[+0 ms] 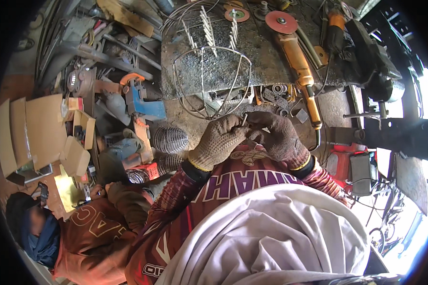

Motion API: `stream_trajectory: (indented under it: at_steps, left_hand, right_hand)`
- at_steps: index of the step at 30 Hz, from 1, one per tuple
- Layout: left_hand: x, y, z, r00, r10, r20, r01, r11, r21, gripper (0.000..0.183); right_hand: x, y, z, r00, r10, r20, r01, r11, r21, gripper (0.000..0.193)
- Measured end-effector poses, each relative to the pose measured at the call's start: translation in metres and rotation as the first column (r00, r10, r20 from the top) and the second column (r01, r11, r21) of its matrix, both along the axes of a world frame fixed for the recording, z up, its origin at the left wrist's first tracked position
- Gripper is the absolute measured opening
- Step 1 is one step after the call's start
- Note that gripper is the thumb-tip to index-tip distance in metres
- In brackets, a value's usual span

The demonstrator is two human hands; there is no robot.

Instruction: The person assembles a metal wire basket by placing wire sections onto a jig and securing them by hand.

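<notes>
Both my hands wear knitted work gloves and meet just below a round wire cage frame (213,80). My left hand (219,140) pinches a short bent piece of wire (245,118) between thumb and fingers. My right hand (276,135) is closed around the other end of the same small piece, touching the left hand. The cage frame rests against the edge of a rough metal workbench (271,52), its lower rim close above my fingers.
On the bench lie an orange angle grinder (297,61), a second grinder (335,28), loose discs (237,14) and short wire pieces (207,26). A dark vise (375,61) stands right. Another person (76,232) crouches lower left near cardboard boxes (43,133), wire coils (170,139) and scrap.
</notes>
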State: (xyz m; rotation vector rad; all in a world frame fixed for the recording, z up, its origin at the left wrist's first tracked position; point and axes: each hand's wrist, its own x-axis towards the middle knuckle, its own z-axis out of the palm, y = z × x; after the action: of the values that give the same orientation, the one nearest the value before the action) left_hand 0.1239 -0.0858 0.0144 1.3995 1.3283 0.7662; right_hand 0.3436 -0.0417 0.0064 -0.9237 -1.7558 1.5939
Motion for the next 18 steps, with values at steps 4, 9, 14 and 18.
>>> stream_trajectory:
  at_steps: [4,9,14,18]
  left_hand:
    - [-0.006,0.016,0.002,0.989,-0.063,-0.136,0.087,0.979,0.183,0.015]
    - [-0.014,0.042,0.014,0.869,0.034,0.493,0.071,0.979,-0.194,0.007]
    - [-0.06,0.097,0.048,0.973,0.082,0.217,-0.041,0.982,-0.185,0.026]
    - [-0.085,0.171,0.053,0.99,-0.137,-0.012,0.137,0.99,0.011,0.025]
  right_hand:
    - [-0.006,0.007,0.026,0.999,0.03,0.031,-0.03,1.0,-0.007,0.04]
    - [-0.012,0.009,0.001,0.981,-0.191,-0.024,0.193,0.972,0.136,0.041]
    - [-0.014,0.022,0.0,0.933,-0.354,0.072,0.356,0.934,-0.023,0.039]
    - [-0.01,0.039,-0.02,0.888,-0.431,0.162,0.42,0.902,0.098,0.032]
